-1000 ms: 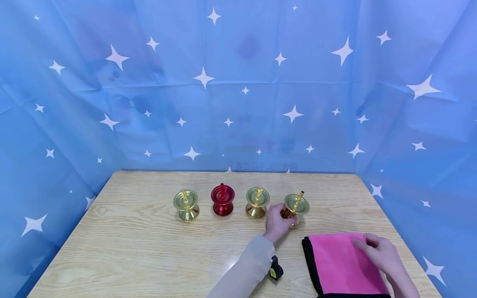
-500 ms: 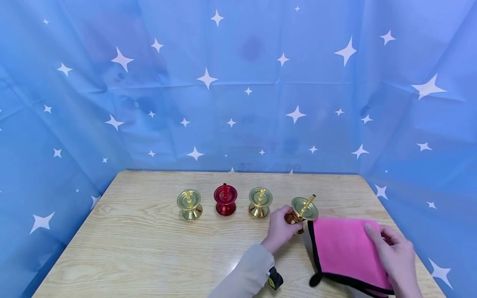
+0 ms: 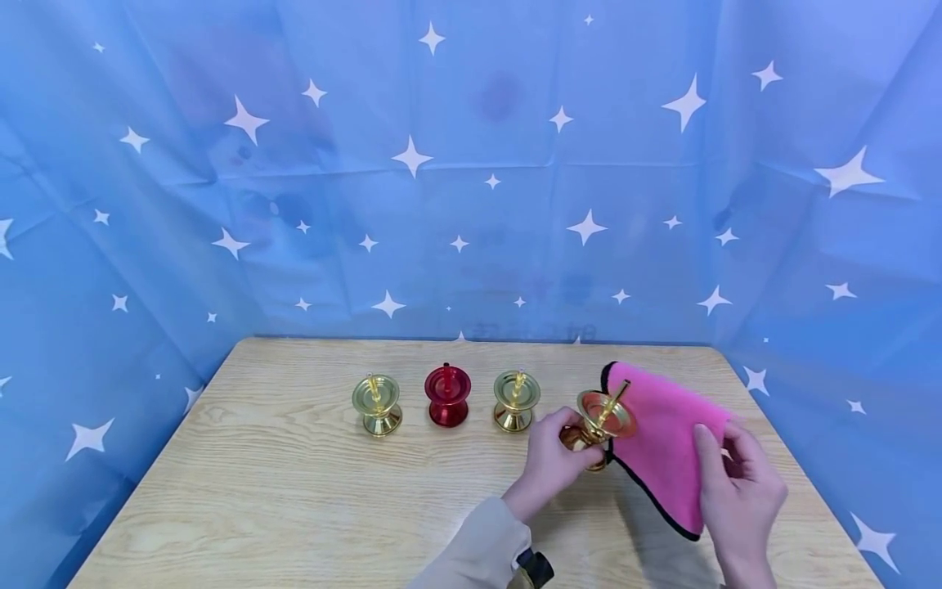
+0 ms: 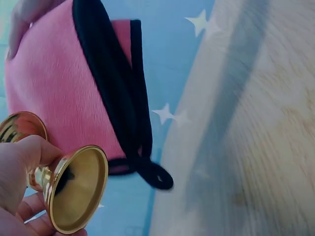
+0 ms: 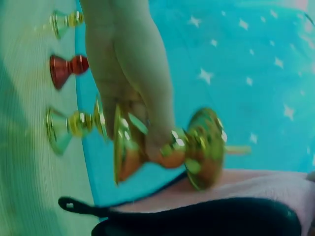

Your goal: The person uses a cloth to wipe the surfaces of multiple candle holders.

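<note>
My left hand (image 3: pixel 552 460) grips a gold candle holder (image 3: pixel 605 414) around its waist, thumb on the near side. The holder is off the table and tilted, its spike leaning right; the hollow base (image 4: pixel 78 191) shows in the left wrist view. My right hand (image 3: pixel 739 487) pinches a folded pink cloth (image 3: pixel 666 446) with black edging, thumb in front. Raised from the table, the cloth hangs just behind and right of the holder's dish; whether they touch I cannot tell. A black loop (image 4: pixel 156 176) dangles from the cloth's corner.
Along the back of the wooden table (image 3: pixel 280 491) stand a gold candle holder (image 3: pixel 378 405), a red one (image 3: pixel 448 395) and another gold one (image 3: pixel 515 401), all upright. A blue curtain with white stars (image 3: pixel 500 164) surrounds the table.
The cloth has come up off the table and moved left and back toward the candle holder. My left hand has lifted the holder and tilted it to the right.
</note>
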`<action>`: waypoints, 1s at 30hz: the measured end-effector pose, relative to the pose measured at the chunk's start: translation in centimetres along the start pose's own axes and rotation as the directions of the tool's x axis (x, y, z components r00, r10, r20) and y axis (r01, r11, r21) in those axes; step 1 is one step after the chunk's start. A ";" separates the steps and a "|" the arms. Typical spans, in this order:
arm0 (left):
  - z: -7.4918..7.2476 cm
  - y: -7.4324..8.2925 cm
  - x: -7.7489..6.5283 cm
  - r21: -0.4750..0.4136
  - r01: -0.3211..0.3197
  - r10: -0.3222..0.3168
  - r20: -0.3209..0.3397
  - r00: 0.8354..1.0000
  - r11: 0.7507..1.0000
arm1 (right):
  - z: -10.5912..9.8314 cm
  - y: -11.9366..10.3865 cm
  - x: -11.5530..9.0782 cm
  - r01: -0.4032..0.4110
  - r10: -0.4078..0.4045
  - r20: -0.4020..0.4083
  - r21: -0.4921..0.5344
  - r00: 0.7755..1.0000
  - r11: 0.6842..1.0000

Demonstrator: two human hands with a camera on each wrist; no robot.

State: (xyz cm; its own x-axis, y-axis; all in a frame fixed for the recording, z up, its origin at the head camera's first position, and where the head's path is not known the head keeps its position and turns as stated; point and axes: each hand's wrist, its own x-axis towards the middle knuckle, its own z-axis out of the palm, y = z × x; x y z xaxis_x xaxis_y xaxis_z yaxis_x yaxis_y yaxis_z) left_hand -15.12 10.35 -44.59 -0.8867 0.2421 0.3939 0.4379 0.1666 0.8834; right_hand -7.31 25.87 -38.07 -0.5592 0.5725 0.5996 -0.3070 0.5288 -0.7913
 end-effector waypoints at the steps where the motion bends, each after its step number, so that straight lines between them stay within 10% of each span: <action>1: -0.1 0.2 -0.1 -0.006 -0.006 0.006 -0.008 1.000 1.000 | 0.4 -0.1 -0.2 0.033 -0.034 0.022 0.023 0.999 0.999; 14: -2.8 1.1 -1.2 -0.006 -0.131 0.128 -0.182 0.975 0.991 | 3.5 -1.6 -1.9 0.177 -0.319 0.344 0.385 0.883 0.906; 22: -3.9 0.9 -1.5 0.194 -0.238 0.286 -0.283 0.915 0.952 | 5.7 -2.2 -2.6 -0.117 -0.086 0.336 0.540 0.938 0.833; 30: -4.7 1.1 -1.6 0.362 -0.309 0.420 -0.284 0.862 0.879 | 6.9 -3.0 -2.4 -0.181 0.095 0.354 0.219 0.930 0.959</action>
State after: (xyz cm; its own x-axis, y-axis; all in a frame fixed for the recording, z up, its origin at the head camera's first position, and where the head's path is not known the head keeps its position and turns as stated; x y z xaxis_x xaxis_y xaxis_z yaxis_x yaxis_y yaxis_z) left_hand -13.91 5.64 -43.08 -0.6224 0.0076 0.7827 0.7131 0.4179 0.5629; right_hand -10.31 18.55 -37.96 -0.8221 0.3613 0.4400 -0.3612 0.2663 -0.8936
